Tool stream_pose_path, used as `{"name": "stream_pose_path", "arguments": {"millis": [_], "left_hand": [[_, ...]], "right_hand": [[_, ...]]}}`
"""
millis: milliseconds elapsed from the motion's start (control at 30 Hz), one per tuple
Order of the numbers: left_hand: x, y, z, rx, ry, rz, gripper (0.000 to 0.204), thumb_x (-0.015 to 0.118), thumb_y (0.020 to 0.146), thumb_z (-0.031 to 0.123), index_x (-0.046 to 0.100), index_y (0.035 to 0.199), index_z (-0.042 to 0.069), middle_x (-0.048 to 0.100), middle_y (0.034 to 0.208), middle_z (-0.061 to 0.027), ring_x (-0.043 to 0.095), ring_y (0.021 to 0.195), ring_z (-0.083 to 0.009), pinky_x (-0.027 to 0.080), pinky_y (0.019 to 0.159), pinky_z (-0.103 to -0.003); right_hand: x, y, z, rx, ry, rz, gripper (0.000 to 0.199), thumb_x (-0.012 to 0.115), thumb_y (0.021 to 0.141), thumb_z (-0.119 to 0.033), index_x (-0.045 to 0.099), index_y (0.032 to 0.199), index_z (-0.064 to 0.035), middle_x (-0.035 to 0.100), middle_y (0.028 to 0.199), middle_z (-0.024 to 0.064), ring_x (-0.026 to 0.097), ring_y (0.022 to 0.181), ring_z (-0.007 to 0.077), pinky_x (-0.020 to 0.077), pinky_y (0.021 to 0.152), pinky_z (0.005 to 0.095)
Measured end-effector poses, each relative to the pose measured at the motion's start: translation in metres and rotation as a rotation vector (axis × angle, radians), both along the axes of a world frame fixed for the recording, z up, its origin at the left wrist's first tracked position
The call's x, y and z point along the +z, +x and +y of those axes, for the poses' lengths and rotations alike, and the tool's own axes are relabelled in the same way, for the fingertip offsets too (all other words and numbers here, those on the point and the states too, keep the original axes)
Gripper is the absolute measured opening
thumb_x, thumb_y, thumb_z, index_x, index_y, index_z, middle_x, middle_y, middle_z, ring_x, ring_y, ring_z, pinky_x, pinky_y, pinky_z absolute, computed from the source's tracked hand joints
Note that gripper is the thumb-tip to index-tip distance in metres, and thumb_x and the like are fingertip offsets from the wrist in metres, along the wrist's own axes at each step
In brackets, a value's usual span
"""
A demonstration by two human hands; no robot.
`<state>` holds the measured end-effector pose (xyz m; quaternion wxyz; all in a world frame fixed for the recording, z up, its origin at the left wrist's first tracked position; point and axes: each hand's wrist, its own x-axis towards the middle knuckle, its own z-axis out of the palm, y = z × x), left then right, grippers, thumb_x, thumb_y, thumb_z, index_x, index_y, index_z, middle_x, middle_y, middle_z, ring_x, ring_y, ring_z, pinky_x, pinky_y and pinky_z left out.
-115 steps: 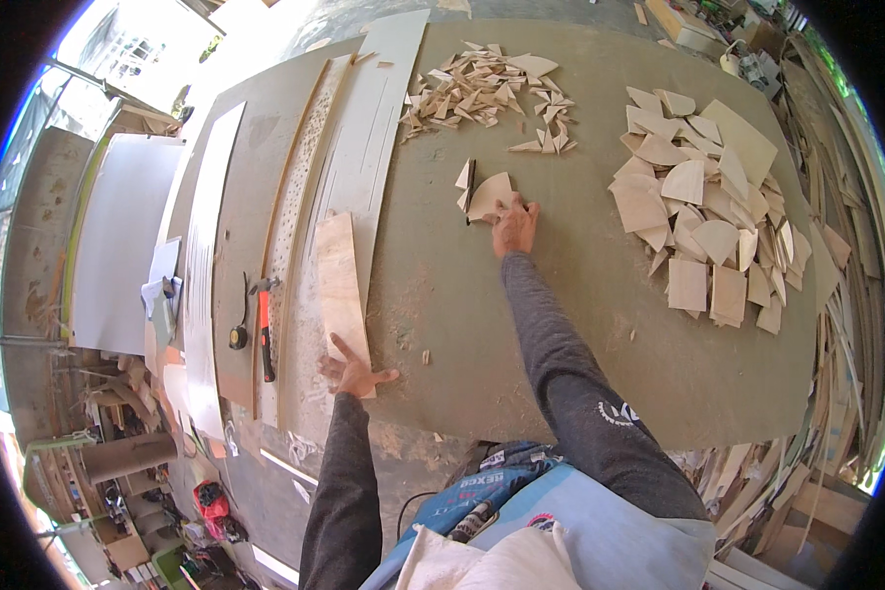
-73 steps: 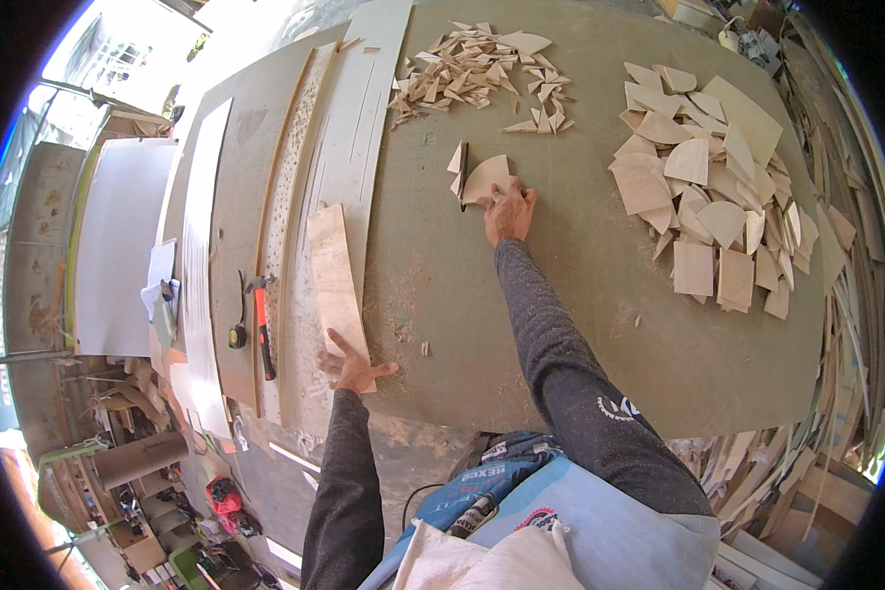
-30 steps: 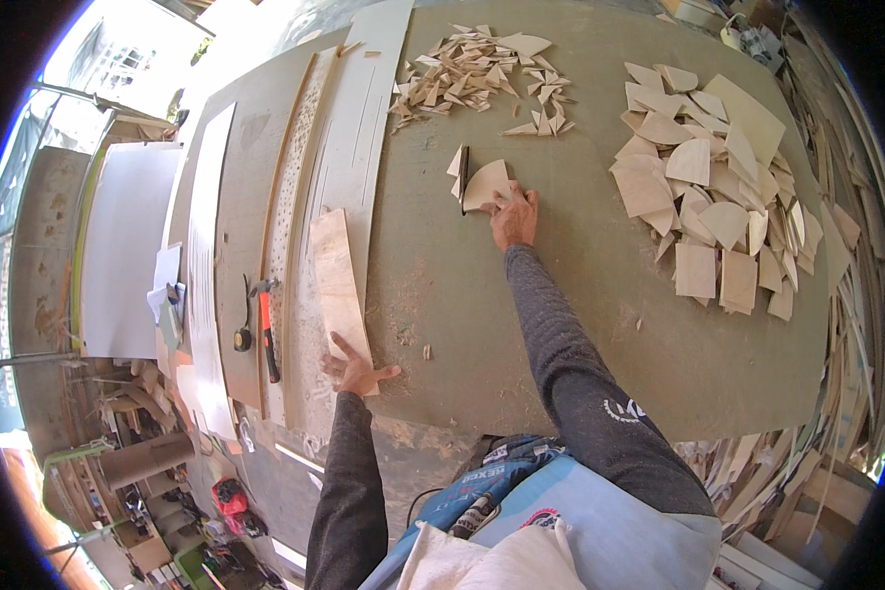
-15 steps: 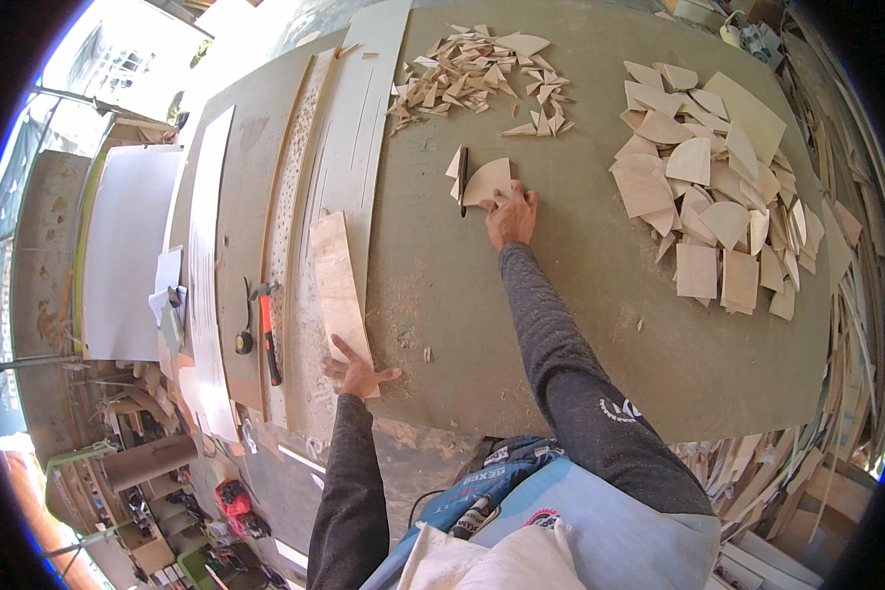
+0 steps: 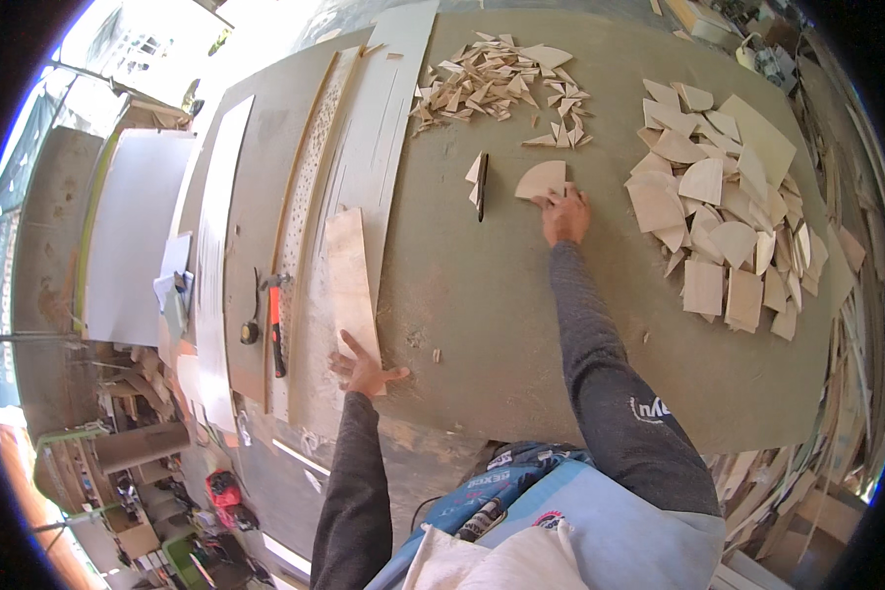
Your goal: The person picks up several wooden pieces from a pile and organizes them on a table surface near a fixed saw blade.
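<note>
Head view, looking down on a wide green-grey table (image 5: 521, 324). Right hand (image 5: 565, 214) is stretched far out, fingers pressed flat on a fan-shaped wood piece (image 5: 542, 181); whether they grip its edge or only pin it down, cannot tell. Piece lies flat near the table's middle, toward the far side. Just left of it a thin dark tool (image 5: 482, 185) lies lengthwise, touching two or three small wood offcuts (image 5: 473, 177). Left hand (image 5: 362, 367) is near the table's front edge, fingers spread open and released, palm resting on the near end of a narrow plywood strip (image 5: 350, 280) that runs away from the person. Beyond the right hand, a heap of small angular scraps (image 5: 501, 87) is at the far edge. To the right, a loose pile of larger cut pieces (image 5: 728, 216), fan-shaped and squarish, overlaps across the table's right side. Left of the strip, long pale boards (image 5: 364, 167) and a perforated strip (image 5: 300, 211) lie side by side lengthwise. Further left, a hammer with an orange grip (image 5: 276, 329) lies by a small dark round object (image 5: 250, 332); too small to identify. Both sleeves are dark grey. More wood offcuts are stacked below the table's right edge (image 5: 806, 462).
</note>
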<state>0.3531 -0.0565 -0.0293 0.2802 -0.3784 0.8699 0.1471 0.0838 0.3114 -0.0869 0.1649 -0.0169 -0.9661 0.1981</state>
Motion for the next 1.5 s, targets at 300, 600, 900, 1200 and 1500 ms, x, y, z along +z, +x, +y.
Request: {"name": "stream_pose_path", "arguments": {"millis": [300, 600, 900, 1200, 1500], "left_hand": [[-0.004, 0.011, -0.004, 0.02, 0.086, 0.14, 0.156, 0.09, 0.057, 0.053, -0.036, 0.144, 0.026, -0.028, 0.144, -0.0436, -0.026, 0.134, -0.0611, 0.001, 0.1, -0.08], [-0.032, 0.042, 0.007, -0.039, -0.051, 0.577, 0.094, 0.077, 0.079, 0.034, 0.021, 0.154, 0.031, 0.005, 0.156, -0.0291, 0.002, 0.145, -0.0441, 0.01, 0.106, -0.072], [0.049, 0.054, 0.073, -0.453, -0.204, 0.555, 0.076, 0.076, 0.077, 0.032, 0.044, 0.146, 0.029, 0.027, 0.147, -0.0273, 0.024, 0.136, -0.0434, 0.022, 0.101, -0.062], [0.072, 0.062, 0.1, -0.526, -0.205, 0.475, 0.073, 0.075, 0.076, 0.032, 0.047, 0.144, 0.03, 0.031, 0.141, -0.0248, 0.029, 0.13, -0.0438, 0.028, 0.096, -0.06], [0.063, 0.051, 0.128, -0.499, -0.19, 0.496, 0.075, 0.074, 0.075, 0.031, 0.047, 0.145, 0.03, 0.03, 0.142, -0.0241, 0.028, 0.129, -0.0427, 0.026, 0.098, -0.058]], "right_hand": [[0.003, 0.08, 0.086, 0.204, -0.023, -0.199, 0.051, 0.075, 0.076, -0.052, 0.077, 0.094, -0.0047, 0.061, 0.126, 0.0048, 0.055, 0.1, 0.028, 0.0487, 0.088, 0.0386], [0.024, 0.106, 0.03, -0.101, 0.046, -0.334, 0.09, 0.068, 0.074, -0.065, 0.051, 0.138, -0.005, 0.042, 0.147, 0.0122, 0.034, 0.131, 0.031, 0.0292, 0.107, 0.0541], [-0.004, 0.22, 0.097, -0.06, -0.037, -0.168, 0.087, 0.066, 0.076, -0.063, 0.05, 0.14, -0.0054, 0.04, 0.15, 0.0081, 0.028, 0.137, 0.0286, 0.0215, 0.113, 0.0541], [0.001, 0.223, 0.114, -0.097, -0.123, -0.177, 0.086, 0.066, 0.076, -0.063, 0.051, 0.139, -0.0056, 0.038, 0.151, 0.005, 0.03, 0.133, 0.0279, 0.0226, 0.114, 0.0519], [-0.001, 0.219, 0.113, -0.116, -0.097, -0.206, 0.086, 0.067, 0.075, -0.062, 0.051, 0.139, -0.0072, 0.039, 0.15, 0.003, 0.031, 0.131, 0.029, 0.0247, 0.112, 0.0517]]}}
